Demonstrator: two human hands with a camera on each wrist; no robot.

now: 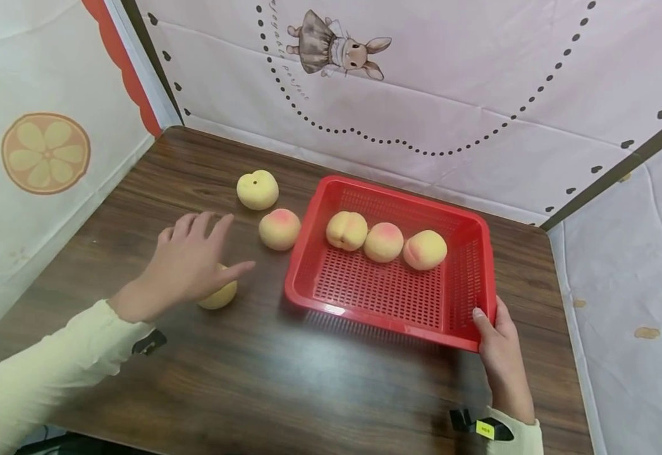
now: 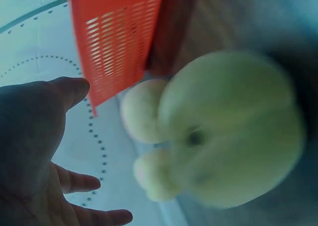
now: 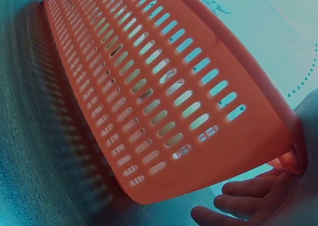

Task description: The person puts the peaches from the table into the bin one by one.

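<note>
My left hand [image 1: 185, 265] hovers with fingers spread over a pale yellow peach [image 1: 219, 297], partly covering it. In the left wrist view that peach [image 2: 238, 131] looms large and blurred, apart from the fingers. Farther back lie a peach with a pink blush [image 1: 279, 229] and a yellow peach [image 1: 258, 189], left of a red plastic basket [image 1: 359, 317]. My right hand [image 1: 501, 347] grips the basket's near right corner, thumb over the rim and fingers outside. Inside sit three peaches in a row: a yellow one [image 1: 346, 230], a pinkish one [image 1: 384, 242] and another yellow one [image 1: 425, 250].
The dark wooden table [image 1: 308, 392] is bordered by printed cloth walls, with a rabbit picture [image 1: 336, 47] on the back one and an orange slice [image 1: 46, 153] on the left. A black object [image 1: 80, 445] shows at the lower left edge.
</note>
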